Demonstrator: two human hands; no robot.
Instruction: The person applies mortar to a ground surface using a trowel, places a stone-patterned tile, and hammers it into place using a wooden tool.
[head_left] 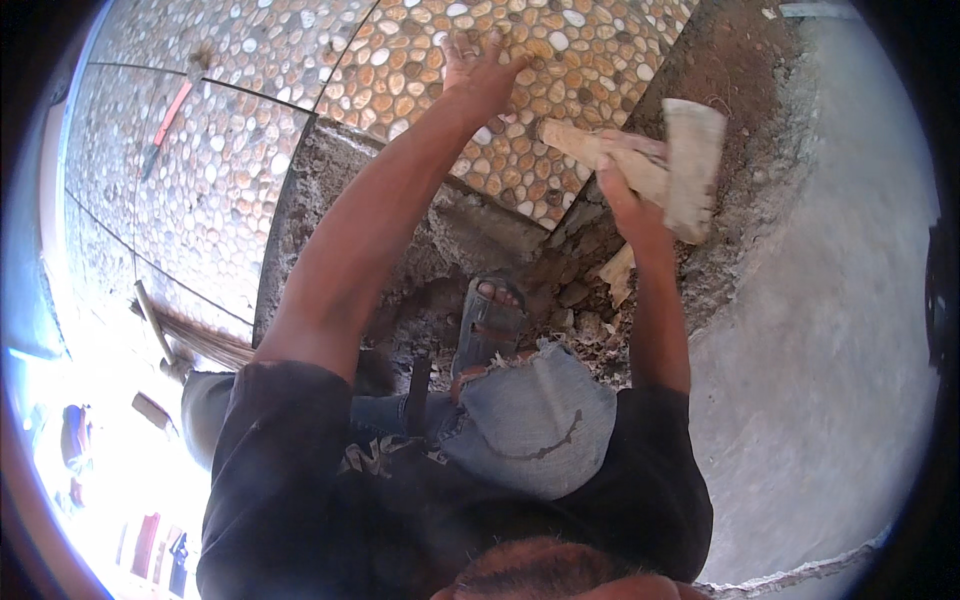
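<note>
My left hand (478,75) lies palm down on a pebble-patterned tile (400,60) with brown and white stones, its fingers stretched out and holding nothing. To its right, my right hand (632,185) grips the handle of a rough wooden mallet (694,165). The mallet's blocky head stands over the strip of dirt beside the tile, and its handle end reaches over the tile's surface. Some of my right fingers are hidden behind the wood. The tile's near corner borders a broken, uneven bed of mortar (475,235).
More pebble-patterned tiles (215,130) spread left, with a red-handled tool (172,122) on them. Rubble (580,305) lies by my sandalled foot (490,320). A grey plastered wall (820,350) rises on the right. A broom (205,342) lies at the left, near a bright opening.
</note>
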